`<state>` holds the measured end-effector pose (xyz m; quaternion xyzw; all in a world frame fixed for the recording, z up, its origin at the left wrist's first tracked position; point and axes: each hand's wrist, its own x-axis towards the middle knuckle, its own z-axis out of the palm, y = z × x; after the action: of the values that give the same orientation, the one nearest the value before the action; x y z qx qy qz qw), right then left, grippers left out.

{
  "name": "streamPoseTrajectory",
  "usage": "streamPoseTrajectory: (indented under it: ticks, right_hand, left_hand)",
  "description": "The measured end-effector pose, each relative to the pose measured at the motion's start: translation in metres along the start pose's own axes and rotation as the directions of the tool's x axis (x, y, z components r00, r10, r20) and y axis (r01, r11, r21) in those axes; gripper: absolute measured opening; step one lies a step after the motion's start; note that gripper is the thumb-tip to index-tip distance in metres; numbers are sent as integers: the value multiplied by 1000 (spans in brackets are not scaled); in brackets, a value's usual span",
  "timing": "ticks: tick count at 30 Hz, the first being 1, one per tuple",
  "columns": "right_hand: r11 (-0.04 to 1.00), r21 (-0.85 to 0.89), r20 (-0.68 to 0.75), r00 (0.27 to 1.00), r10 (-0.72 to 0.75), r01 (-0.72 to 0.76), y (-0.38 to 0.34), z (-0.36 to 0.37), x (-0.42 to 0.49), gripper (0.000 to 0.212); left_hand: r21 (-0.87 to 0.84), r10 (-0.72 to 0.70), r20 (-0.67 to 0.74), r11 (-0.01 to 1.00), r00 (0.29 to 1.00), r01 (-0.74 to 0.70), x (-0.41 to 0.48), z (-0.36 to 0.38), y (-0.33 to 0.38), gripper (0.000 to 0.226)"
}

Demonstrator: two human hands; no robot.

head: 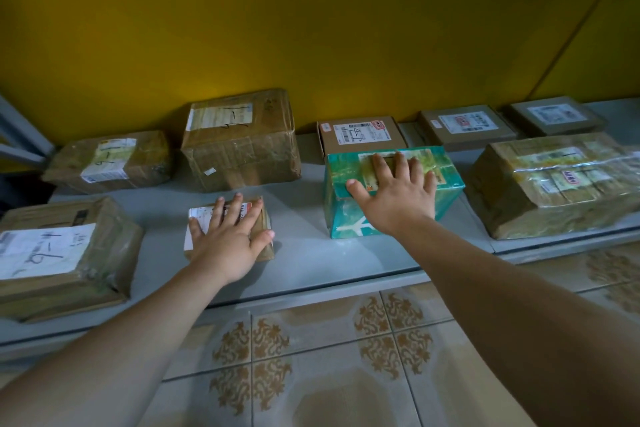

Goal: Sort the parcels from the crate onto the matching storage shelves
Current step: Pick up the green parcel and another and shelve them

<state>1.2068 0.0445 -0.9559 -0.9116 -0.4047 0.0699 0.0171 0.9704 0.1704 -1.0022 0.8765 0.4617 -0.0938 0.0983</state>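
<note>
On the low grey shelf (304, 253) a small flat brown parcel (265, 236) with a white label lies near the front edge. My left hand (227, 239) rests flat on top of it with fingers spread. To the right stands a teal box (446, 191) printed with a white aeroplane. My right hand (398, 191) lies flat on its top, fingers straight and spread over the label. The crate is out of sight.
Several taped brown parcels with handwritten numbers share the shelf: one at front left (65, 253), two behind (110, 161) (240, 139), flat boxes along the yellow wall (360, 133) (465, 125) (554, 114), a large wrapped one at right (554, 184). Patterned floor tiles (311, 357) lie below.
</note>
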Motion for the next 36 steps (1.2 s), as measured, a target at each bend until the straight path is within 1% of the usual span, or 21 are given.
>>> streamPoseTrajectory:
  ticks: [4, 7, 9, 12, 17, 21, 27, 29, 32, 36]
  right_hand:
    - [1000, -2, 10, 1000, 2, -2, -1, -4, 3, 83]
    - [1000, -9, 44, 999, -17, 17, 0, -18, -1, 83]
    - [1000, -7, 72, 997, -18, 19, 2, -35, -9, 83]
    - [1000, -19, 117, 993, 2, 1, 4, -73, -31, 83]
    - [999, -22, 184, 983, 27, -23, 1, -166, -91, 83]
    - [999, -12, 227, 973, 48, -46, -9, -260, -157, 79]
    - [998, 31, 257, 965, 53, -63, -35, -387, -252, 77]
    - [999, 24, 242, 970, 20, -26, -48, -430, -279, 77]
    - [996, 5, 194, 977, -87, 87, -70, -480, -313, 77]
    - [975, -7, 145, 965, -219, 222, -105, -538, -363, 73]
  left_hand:
    - [-51, 12, 22, 999, 1000, -11, 2, -5, -2, 66]
    - [-83, 9, 53, 997, 999, -5, -2, -16, -3, 69]
    - [-98, -1, 66, 995, 998, 7, -12, -32, -1, 70]
    - [-129, 23, 99, 992, 995, -10, -36, -71, 4, 70]
    - [-215, 95, 145, 975, 985, -62, -100, -162, 16, 70]
    - [-166, 169, 195, 977, 966, -138, -173, -249, 28, 69]
    - [-150, 270, 236, 959, 934, -239, -290, -366, 25, 65]
    - [-140, 274, 207, 958, 939, -249, -328, -403, 19, 66]
    - [-89, 268, 145, 962, 952, -257, -379, -452, 6, 69]
    - [-75, 198, 51, 978, 979, -194, -450, -509, -17, 71]
